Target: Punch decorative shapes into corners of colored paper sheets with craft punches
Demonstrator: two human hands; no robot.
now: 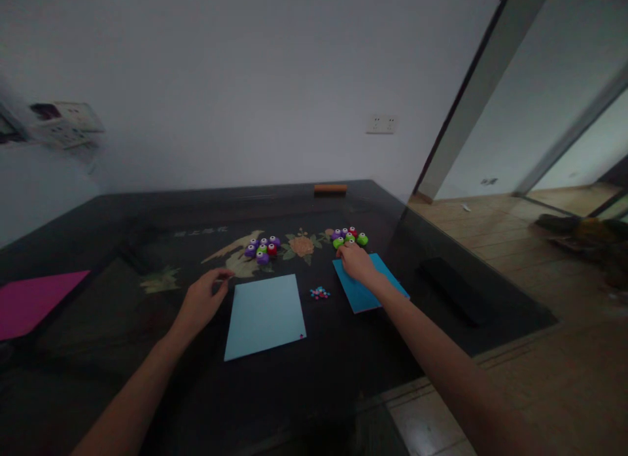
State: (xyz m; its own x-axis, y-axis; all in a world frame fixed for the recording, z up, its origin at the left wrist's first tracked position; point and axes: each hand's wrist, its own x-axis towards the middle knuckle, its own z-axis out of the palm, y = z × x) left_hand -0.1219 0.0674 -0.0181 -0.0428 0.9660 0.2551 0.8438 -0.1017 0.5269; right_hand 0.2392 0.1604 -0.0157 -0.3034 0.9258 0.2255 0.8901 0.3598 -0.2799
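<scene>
Under the right hand (357, 261) lies a darker blue paper sheet (369, 284), flat on the dark tabletop (122, 351). Fingers reach forward past the sheet's far edge and meet the right cluster of small paper punches (349, 237), a mix of green, purple and red caps. Fingertips touch the nearest punch; whether one is actually gripped cannot be told, as the hand covers the contact.

Left hand (203, 299) rests on the tabletop, loosely curled, thumb and forefinger nearly together. It seems to pinch something thin, too small to identify. Just to its right, close to the fingertips, sits a light blue paper sheet (265, 315), lying flat, with a tiny pink speck near its near right corner. Beyond this hand, slightly right, is the left cluster of punches (262, 248), mostly purple with one red and some green, apart from the fingers.

Between the two hands, beside the darker sheet's left edge, a small heap of coloured paper cut-outs (319, 292). Far to the left of the left hand, a magenta paper sheet (34, 300) at the tabletop edge. Well beyond the right hand, an orange-brown block (330, 189) near the far edge.
</scene>
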